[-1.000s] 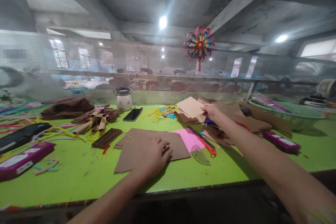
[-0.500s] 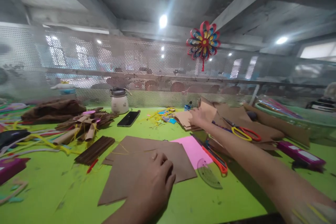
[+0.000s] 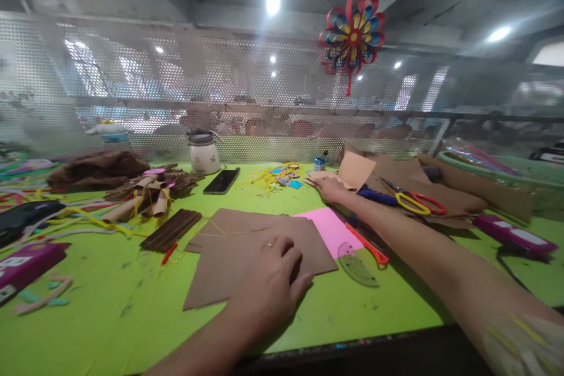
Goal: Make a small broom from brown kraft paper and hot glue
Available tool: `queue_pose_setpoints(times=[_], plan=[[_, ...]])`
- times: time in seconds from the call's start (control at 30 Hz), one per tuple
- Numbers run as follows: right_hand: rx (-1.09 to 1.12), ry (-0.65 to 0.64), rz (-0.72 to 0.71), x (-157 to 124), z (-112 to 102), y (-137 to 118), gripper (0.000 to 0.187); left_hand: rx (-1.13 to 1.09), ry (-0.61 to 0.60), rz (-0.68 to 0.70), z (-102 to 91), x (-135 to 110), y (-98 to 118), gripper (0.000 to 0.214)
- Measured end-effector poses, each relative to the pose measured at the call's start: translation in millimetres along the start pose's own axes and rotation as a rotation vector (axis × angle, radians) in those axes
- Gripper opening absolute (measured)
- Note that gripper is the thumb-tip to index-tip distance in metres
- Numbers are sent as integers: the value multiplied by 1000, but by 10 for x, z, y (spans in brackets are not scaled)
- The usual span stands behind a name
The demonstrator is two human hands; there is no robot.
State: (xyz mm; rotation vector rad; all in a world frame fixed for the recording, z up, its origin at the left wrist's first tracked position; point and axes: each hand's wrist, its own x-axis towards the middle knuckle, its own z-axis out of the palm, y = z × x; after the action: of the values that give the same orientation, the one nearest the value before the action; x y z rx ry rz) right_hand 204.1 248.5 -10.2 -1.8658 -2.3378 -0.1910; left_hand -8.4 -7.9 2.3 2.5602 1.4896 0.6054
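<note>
On the brown cardboard sheets near the front rests my left hand, its fingers loosely bent and apart, with a ring on one. My right hand reaches far forward, fingers stretched over a small stack of light brown paper whose back part stands up like a flap. Whether its thumb is under a sheet is hidden. A pink sheet lies partly beneath the cardboard. Between the hands are a clear protractor and an orange-handled cutter.
Scissors lie on larger brown paper right of my forearm. A phone, a lidded jar and yellow scraps are at the back. Brown strips and paper rolls lie left. A paper flower hangs above.
My view has tilted down, so the table sits higher. My right hand has slid slightly over the light brown paper and lies flatter. My left hand stays on the cardboard.
</note>
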Motion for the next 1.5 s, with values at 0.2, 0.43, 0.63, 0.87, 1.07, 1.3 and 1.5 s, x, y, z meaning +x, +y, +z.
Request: queue_pose_setpoints(times=[0.2,0.43,0.63,0.87,1.07,1.3,1.5], plan=[[38,43,66,-14,163,54,31,41,4,42,16,-10,0,30],[146,141,56,-84,30,131,31,26,-3,28,3,-19,-19,30],[215,267,65,-245,-281,224,30,-15,17,7,11,-23,-98,34],[366,57,-177,-728,-614,-48,29,80,-1,-87,-300,6,-98,38],[420,-341,-307,-785,-696,-590,55,143,-78,-85,-359,-77,-178,27],[572,-551,-218,-741,-716,-757,32,81,-4,-103,-213,-168,-214,22],[837,-462,-197,-1037,-852,-702,30,22,203,-211,-303,-132,-347,29]])
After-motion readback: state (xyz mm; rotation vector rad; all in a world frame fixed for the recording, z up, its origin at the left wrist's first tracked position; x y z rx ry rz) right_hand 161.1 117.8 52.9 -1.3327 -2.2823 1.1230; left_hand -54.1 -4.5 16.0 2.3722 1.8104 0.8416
